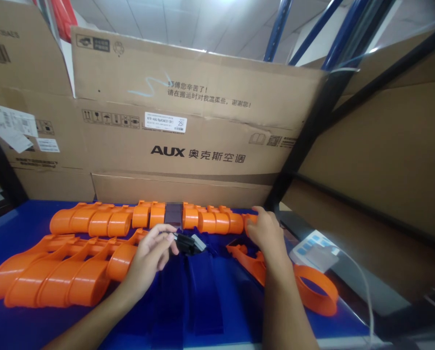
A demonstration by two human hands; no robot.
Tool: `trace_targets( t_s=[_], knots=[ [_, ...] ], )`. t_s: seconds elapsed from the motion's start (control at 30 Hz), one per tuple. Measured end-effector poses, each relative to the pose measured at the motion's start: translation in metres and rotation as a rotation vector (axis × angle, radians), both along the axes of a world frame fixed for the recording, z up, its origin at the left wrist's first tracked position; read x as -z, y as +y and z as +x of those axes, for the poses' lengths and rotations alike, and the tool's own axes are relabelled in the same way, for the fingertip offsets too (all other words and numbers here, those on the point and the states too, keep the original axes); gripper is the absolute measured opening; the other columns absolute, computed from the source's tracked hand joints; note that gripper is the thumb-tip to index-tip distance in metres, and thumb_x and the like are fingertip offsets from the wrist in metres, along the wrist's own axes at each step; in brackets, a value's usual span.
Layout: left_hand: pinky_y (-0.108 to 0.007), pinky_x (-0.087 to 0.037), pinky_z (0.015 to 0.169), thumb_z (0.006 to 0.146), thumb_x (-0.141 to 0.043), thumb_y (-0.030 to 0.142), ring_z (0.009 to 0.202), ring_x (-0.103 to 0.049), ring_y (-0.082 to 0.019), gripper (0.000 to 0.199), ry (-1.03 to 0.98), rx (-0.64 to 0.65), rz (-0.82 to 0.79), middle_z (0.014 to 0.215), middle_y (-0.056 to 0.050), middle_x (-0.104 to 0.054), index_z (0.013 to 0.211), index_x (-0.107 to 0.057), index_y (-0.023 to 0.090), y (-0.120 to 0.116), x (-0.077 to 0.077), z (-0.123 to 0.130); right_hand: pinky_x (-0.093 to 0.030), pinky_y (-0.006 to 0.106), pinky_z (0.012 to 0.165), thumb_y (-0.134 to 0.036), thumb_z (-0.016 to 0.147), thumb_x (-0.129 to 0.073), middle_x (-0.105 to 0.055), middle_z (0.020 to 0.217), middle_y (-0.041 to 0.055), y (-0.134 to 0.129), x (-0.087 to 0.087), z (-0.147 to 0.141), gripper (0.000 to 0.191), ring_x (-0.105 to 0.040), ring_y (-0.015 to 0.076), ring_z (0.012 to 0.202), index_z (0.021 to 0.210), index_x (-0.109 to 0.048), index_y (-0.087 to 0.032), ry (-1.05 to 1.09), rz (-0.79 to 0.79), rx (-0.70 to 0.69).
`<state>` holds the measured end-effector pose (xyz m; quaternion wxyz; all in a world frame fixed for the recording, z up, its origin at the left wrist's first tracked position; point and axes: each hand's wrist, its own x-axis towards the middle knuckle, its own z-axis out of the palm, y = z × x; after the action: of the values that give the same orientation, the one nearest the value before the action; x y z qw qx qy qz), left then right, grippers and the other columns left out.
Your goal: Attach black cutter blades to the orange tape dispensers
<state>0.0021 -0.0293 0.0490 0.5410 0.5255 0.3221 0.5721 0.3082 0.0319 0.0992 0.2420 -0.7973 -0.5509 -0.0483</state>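
My left hand (155,248), near the middle, pinches a small black clip-like item (190,244) with a silvery plate at its end. Farther right, my right hand (264,226) reaches to the end of the back row, its fingers closed at an orange ring part (251,222). The back row of orange ring parts (100,221) runs across the blue surface, a dark block (174,215) standing within it. Larger orange ring parts (57,279) lie in front at the left. Another orange part (317,291) rests beside my right forearm.
A large cardboard sheet (130,165) stands behind the blue table (130,325). Dark blue strips (206,301) lie in the middle. At the right are a black rack post (304,141), a white-and-blue packet (315,250) and a pale cable (366,287).
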Motion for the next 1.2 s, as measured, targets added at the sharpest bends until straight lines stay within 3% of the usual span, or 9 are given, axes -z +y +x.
trace_targets(
  t_s=[0.23,0.4,0.5,0.6,0.7,0.83,0.97,1.07,1.2],
  knots=[
    [-0.018,-0.023,0.040,0.094,-0.061,0.044,0.043,-0.038,-0.004,0.031,0.005,-0.002,-0.012,0.075,0.001,-0.063,0.113,-0.059,0.020,0.000,0.000,0.000,-0.052,0.044,0.091,-0.027,0.089,-0.056,-0.061,0.118,0.0139,-0.006,-0.007,-0.006,0.031,-0.064,0.0304,0.105,0.116,-0.069,-0.019,0.048,0.522,-0.025],
    [-0.019,-0.027,0.039,0.092,-0.063,0.045,0.045,-0.044,-0.007,0.031,0.001,0.001,-0.032,0.074,0.001,-0.065,0.111,-0.061,0.021,0.001,0.002,0.000,-0.051,0.046,0.099,-0.028,0.090,-0.063,-0.064,0.114,0.0117,-0.011,-0.018,-0.020,0.021,-0.064,0.0275,0.109,0.107,-0.071,-0.019,-0.013,1.004,-0.298],
    [-0.021,-0.043,0.050,0.089,-0.068,0.041,0.063,-0.061,-0.013,0.032,0.005,-0.043,-0.021,0.083,-0.004,-0.072,0.111,-0.065,0.020,0.005,0.004,-0.001,-0.054,0.047,0.096,-0.025,0.088,-0.068,-0.067,0.113,0.0102,-0.019,-0.023,-0.036,0.017,-0.066,0.0269,0.107,0.104,-0.072,-0.022,0.040,1.132,-0.445],
    [-0.028,-0.054,0.076,0.085,-0.073,0.038,0.095,-0.069,-0.022,0.039,-0.023,-0.094,-0.029,0.110,-0.011,-0.075,0.118,-0.067,0.019,0.009,0.005,-0.001,-0.056,0.047,0.093,-0.022,0.089,-0.067,-0.069,0.112,0.0099,-0.028,-0.022,-0.056,0.017,-0.068,0.0264,0.105,0.105,-0.072,-0.022,0.223,1.114,-0.659],
    [-0.035,-0.052,0.096,0.082,-0.076,0.035,0.116,-0.066,-0.026,0.048,-0.124,-0.099,-0.087,0.129,-0.012,-0.070,0.127,-0.065,0.020,0.010,0.006,0.001,-0.058,0.045,0.090,-0.021,0.091,-0.063,-0.070,0.112,0.0112,-0.036,-0.016,-0.076,0.015,-0.069,0.0267,0.104,0.103,-0.072,-0.023,0.395,0.980,-0.842],
    [-0.039,-0.054,0.094,0.082,-0.077,0.038,0.112,-0.068,-0.028,0.041,-0.275,-0.087,-0.194,0.122,-0.013,-0.073,0.117,-0.067,0.018,0.009,0.004,0.005,-0.057,0.046,0.091,-0.016,0.088,-0.066,-0.071,0.116,0.0110,-0.047,-0.008,-0.099,0.022,-0.068,0.0277,0.107,0.107,-0.073,-0.025,0.441,0.809,-1.099],
    [-0.039,-0.056,0.087,0.086,-0.071,0.048,0.111,-0.068,-0.030,0.044,-0.389,-0.031,-0.202,0.118,-0.014,-0.074,0.117,-0.068,0.018,0.010,-0.001,0.003,-0.054,0.048,0.097,-0.018,0.082,-0.071,-0.068,0.124,0.0115,-0.057,-0.001,-0.113,0.045,-0.065,0.0297,0.114,0.126,-0.065,-0.025,0.432,0.744,-1.278],
    [-0.038,-0.055,0.088,0.086,-0.069,0.049,0.113,-0.066,-0.029,0.045,-0.426,-0.070,-0.205,0.122,-0.011,-0.073,0.120,-0.068,0.020,0.011,-0.004,0.000,-0.053,0.047,0.096,-0.026,0.090,-0.061,-0.068,0.124,0.0113,-0.060,0.003,-0.117,0.048,-0.066,0.0292,0.112,0.138,-0.057,-0.025,0.473,0.697,-1.299],
    [-0.039,-0.055,0.091,0.084,-0.072,0.048,0.115,-0.066,-0.029,0.048,-0.449,-0.104,-0.224,0.124,-0.009,-0.073,0.122,-0.068,0.021,0.008,0.001,0.000,-0.055,0.039,0.084,-0.031,0.101,-0.046,-0.072,0.110,0.0095,-0.053,0.006,-0.116,0.030,-0.069,0.0238,0.096,0.121,-0.067,-0.023,0.583,0.604,-1.108]
  ],
)
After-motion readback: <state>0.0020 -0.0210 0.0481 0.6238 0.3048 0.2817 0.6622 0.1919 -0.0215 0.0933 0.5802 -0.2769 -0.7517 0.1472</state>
